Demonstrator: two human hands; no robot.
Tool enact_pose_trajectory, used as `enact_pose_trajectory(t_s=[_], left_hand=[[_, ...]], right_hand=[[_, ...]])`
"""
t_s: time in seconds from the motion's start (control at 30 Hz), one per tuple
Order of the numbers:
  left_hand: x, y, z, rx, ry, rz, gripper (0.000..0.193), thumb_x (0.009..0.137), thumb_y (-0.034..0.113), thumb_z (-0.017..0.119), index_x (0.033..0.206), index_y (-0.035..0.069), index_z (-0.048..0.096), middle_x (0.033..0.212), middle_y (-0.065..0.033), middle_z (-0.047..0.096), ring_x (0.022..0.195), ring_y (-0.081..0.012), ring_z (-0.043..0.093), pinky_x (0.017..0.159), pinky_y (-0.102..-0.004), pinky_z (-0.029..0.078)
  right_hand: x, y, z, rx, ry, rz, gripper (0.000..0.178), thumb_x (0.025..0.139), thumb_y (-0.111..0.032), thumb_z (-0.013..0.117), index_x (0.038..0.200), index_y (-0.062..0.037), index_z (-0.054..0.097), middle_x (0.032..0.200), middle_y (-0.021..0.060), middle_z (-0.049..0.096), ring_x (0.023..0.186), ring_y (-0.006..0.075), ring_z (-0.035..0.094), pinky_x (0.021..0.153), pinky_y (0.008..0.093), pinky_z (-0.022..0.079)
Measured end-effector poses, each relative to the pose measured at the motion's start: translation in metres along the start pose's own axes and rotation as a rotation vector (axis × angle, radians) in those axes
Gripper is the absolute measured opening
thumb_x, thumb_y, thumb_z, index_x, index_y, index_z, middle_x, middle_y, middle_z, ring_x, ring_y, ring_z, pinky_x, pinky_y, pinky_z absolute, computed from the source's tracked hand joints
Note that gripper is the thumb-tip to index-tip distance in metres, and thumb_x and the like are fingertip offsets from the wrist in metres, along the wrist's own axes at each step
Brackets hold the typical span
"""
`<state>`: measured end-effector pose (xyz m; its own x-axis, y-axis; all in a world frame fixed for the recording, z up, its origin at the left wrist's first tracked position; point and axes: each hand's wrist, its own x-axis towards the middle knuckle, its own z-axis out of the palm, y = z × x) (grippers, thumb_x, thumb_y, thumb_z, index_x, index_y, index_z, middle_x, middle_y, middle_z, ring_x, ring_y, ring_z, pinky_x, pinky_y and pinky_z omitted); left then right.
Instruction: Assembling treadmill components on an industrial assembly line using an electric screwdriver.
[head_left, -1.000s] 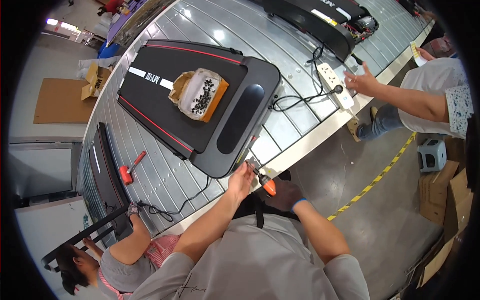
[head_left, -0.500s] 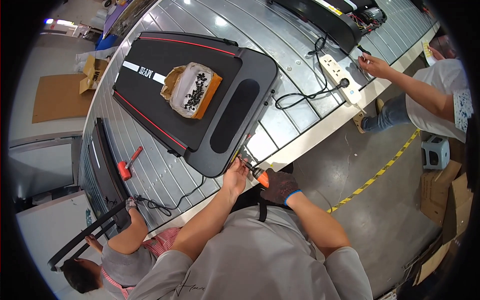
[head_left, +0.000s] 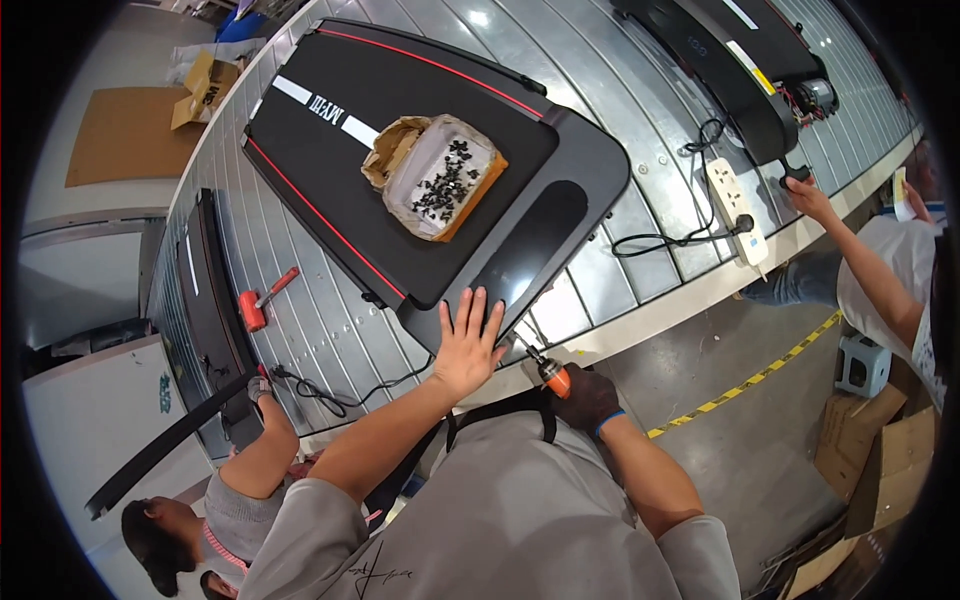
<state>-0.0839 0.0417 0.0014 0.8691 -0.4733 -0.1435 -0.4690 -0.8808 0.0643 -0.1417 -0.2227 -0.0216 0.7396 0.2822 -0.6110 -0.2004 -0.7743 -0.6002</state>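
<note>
On treadmill [head_left: 420,180], left hand [head_left: 467,345] flat.

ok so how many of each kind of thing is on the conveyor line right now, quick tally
treadmill decks: 3 (big one under the left hand, one top right, one far left)
box of screws: 1
power strip: 1
red mallet: 1
Total: 6
Not on the line: the orange power screwdriver in the gloved right hand.
</note>
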Motion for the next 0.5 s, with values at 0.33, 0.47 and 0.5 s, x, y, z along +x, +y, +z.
enact_pose_trajectory(t_s=[0.33,0.47,0.5], left_hand=[[0.075,0.013,0.018,-0.148,0.137,0.035,0.07,0.093,0.047,0.068,0.148,0.007,0.051,0.145,-0.0202,0.053,0.137,-0.0401,0.048,0.119,-0.0625,0.027],[0.204,-0.022,0.036,-0.413,0.604,-0.061,0.02,0.093,0.022,0.064,0.1,0.004,0.071,0.103,-0.0163,0.072,0.096,-0.0382,0.069,0.082,-0.0487,0.057],[0.25,-0.006,0.016,-0.498,0.273,-0.224,0.019,0.093,0.015,0.057,0.1,0.003,0.07,0.106,-0.0211,0.072,0.098,-0.0409,0.07,0.086,-0.0491,0.057]], right_hand=[[0.057,0.056,-0.041,-0.201,-0.078,0.049,0.081,0.076,-0.068,0.074,0.13,-0.0092,0.061,0.116,0.0209,0.074,0.107,0.0413,0.071,0.095,0.0501,0.056],[0.211,0.069,-0.063,-0.444,-0.056,-0.185,0.091,0.085,-0.075,0.063,0.141,-0.0046,0.056,0.129,0.0252,0.067,0.118,0.043,0.067,0.104,0.0515,0.052],[0.265,0.038,-0.078,-0.439,-0.015,-0.275,0.089,0.085,-0.074,0.063,0.14,-0.0046,0.057,0.128,0.025,0.068,0.117,0.043,0.067,0.103,0.0514,0.052]])
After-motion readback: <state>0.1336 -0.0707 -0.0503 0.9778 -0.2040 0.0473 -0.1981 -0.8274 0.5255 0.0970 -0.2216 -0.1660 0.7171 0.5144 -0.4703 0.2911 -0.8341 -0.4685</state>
